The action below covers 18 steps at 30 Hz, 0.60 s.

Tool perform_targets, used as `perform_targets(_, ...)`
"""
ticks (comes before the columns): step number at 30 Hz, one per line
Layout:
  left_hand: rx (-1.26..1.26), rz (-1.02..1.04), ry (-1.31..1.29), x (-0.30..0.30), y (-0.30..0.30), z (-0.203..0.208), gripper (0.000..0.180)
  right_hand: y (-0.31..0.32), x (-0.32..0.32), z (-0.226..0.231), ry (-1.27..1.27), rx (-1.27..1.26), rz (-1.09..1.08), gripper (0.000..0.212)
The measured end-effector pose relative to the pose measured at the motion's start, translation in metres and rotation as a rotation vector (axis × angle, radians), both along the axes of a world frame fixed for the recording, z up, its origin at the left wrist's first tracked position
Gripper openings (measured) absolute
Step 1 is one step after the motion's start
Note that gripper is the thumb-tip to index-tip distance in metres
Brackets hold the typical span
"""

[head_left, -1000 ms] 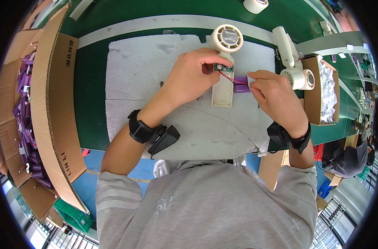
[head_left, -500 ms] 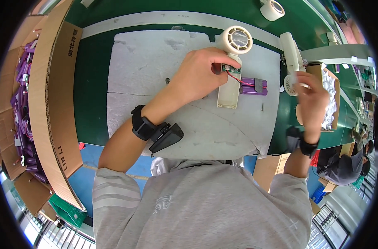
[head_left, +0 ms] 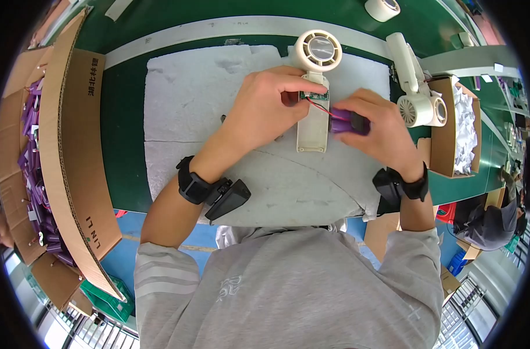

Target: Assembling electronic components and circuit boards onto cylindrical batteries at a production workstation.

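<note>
A cream handheld fan [head_left: 313, 134] lies with its round head pointing away from me and its handle uncovered. My left hand [head_left: 265, 104] pinches it across the neck end of the handle, over a small green circuit board [head_left: 315, 96]. Red and black wires [head_left: 318, 106] run from the board to a purple battery pack [head_left: 342, 121] just right of the handle. Around that pack are the thumb and fingers of my right hand [head_left: 384, 123], which hide part of it. Under the fan is a pale foam sheet [head_left: 201, 99] with cracks and dents.
A large cardboard box [head_left: 82, 151] with many purple battery packs [head_left: 35, 174] stands left. At the right are more cream fans [head_left: 413, 99] and a carton [head_left: 445, 136] of white pieces [head_left: 464, 128]. Another cream fan part [head_left: 382, 9] is at the far edge. A person [head_left: 492, 224] sits far right.
My right hand has come left from beside the fans at the right and closed on the battery pack. My left hand keeps its hold on the fan.
</note>
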<state>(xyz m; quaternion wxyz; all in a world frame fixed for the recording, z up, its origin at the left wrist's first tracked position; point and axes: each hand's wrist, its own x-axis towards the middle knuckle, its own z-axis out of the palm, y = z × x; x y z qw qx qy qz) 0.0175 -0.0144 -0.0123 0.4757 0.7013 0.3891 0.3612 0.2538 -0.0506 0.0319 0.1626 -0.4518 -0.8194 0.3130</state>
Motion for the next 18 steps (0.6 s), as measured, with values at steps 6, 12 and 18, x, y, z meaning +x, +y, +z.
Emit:
perform_targets(6, 0.189, -0.038, 0.086, 0.001, 0.0, -0.001, 0.032, -0.007, 0.004, 0.011, 0.458, -0.885, -0.229, 0.062)
perform_targets(12, 0.255, -0.037, 0.114, 0.0, 0.0, 0.003, 0.031, -0.013, 0.007, -0.004, 0.867, -1.029, 0.063, 0.082)
perform_targets(18, 0.334, -0.068, 0.224, -0.002, 0.0, 0.005, 0.036, -0.009, 0.011, 0.0, 0.531, -0.732, -0.051, 0.086)
